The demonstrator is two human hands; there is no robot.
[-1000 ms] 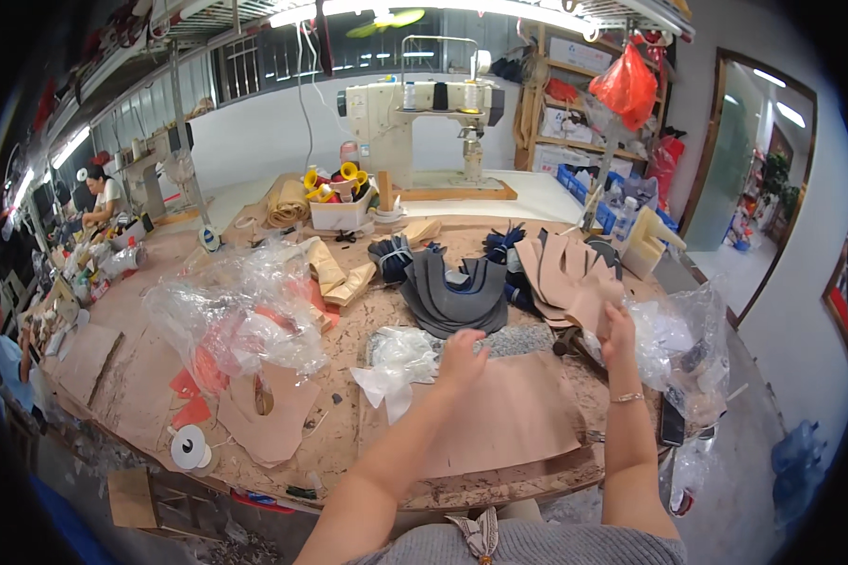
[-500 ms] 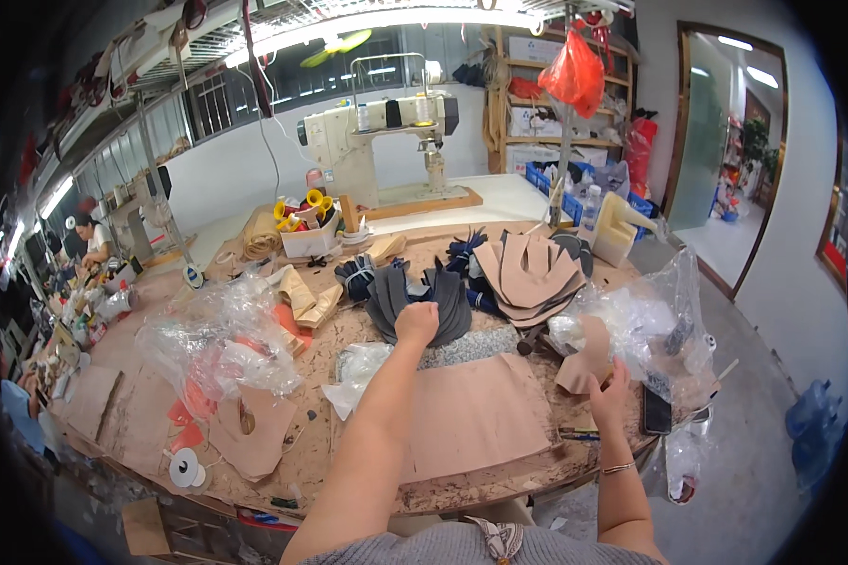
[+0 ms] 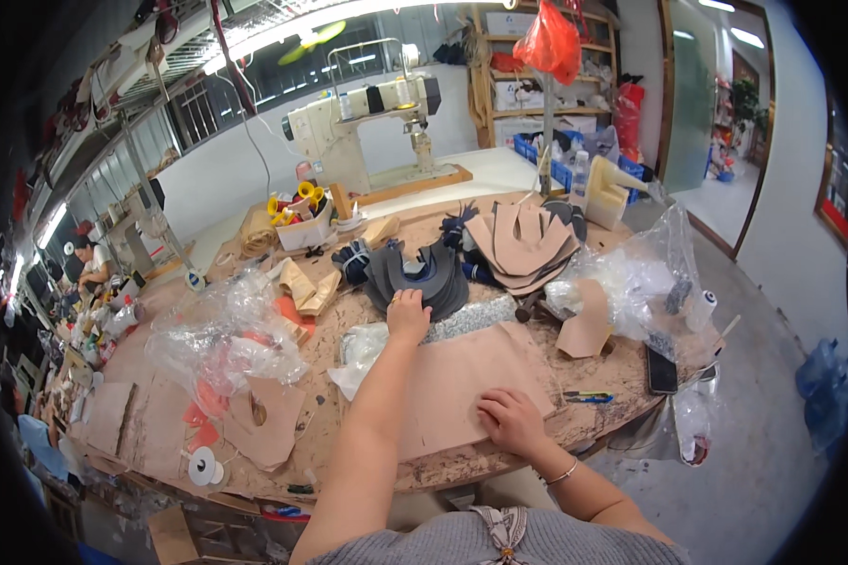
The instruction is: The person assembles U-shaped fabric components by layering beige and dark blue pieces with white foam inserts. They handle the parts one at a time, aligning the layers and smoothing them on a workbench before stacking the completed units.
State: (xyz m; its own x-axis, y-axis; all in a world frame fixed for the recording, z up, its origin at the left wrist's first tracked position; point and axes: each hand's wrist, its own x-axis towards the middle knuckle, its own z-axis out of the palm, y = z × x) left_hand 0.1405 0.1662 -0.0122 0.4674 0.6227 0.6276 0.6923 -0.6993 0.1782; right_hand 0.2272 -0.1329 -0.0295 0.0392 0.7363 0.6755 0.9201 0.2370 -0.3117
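Note:
My left hand (image 3: 408, 316) reaches to the near edge of a stack of dark grey U-shaped pieces (image 3: 445, 283), its fingers apart and resting on that edge. Some blue shows in the stack's inner curve. My right hand (image 3: 511, 420), with a bracelet at the wrist, lies with spread, slightly bent fingers on a flat light-brown sheet (image 3: 452, 395). Beyond the sheet is a speckled grey strip (image 3: 476, 315). Brown U-shaped pieces (image 3: 523, 247) are stacked to the right of the grey ones. A curved brown piece (image 3: 584, 325) lies further right.
Clear plastic bags (image 3: 221, 330) lie left, more plastic (image 3: 645, 273) right. A phone (image 3: 661, 370) and pens (image 3: 589, 396) are near the right edge, a white spool (image 3: 205, 465) near left. Behind stand a white box (image 3: 306, 231) and a sewing machine (image 3: 349, 141).
My right hand has moved left from the curved brown piece onto the flat sheet. My left hand's fist has loosened at the grey stack, whose inner curve now shows blue. The view has shifted slightly.

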